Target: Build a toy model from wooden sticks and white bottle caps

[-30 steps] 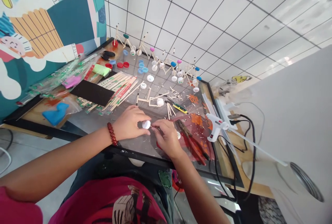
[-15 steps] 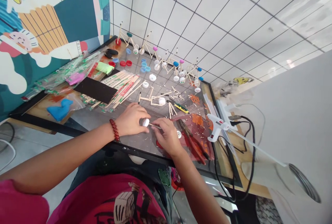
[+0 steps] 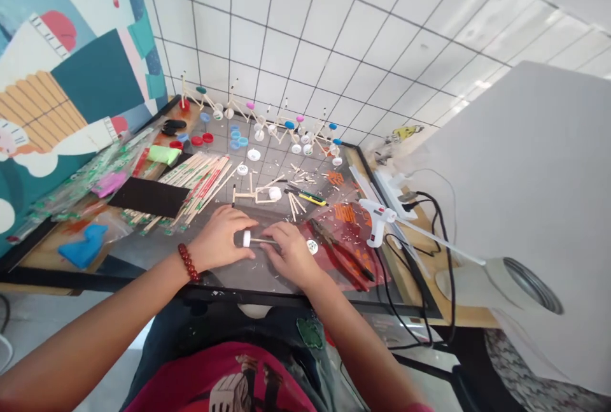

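Observation:
Pinched by its edge between thumb and fingers, a white bottle cap [image 3: 247, 239] stands on its side in my left hand [image 3: 219, 240]. My right hand [image 3: 292, 254] grips a thin wooden stick [image 3: 262, 241], whose left end meets the cap's face; whether the two are fixed together I cannot tell. Both hands are low over the glass tabletop near its front edge. Just right of my right hand lies another white cap [image 3: 312, 247]. Beyond the hands rests a small wooden stick frame [image 3: 258, 197] with a white cap [image 3: 275, 193] at its right end.
Red-handled pliers [image 3: 346, 253] and a white glue gun [image 3: 377, 218] lie to the right. A utility knife [image 3: 312, 198] sits near cut sticks [image 3: 293, 205]. Leftward are chopsticks [image 3: 205, 183], a black sheet [image 3: 149, 197] and blue clay [image 3: 83, 246]. Several stick-and-cap models [image 3: 305, 138] line the back.
The view has swung rightward. The cap has turned more edge-on, and more of the stick shows between my hands, which are slightly farther apart.

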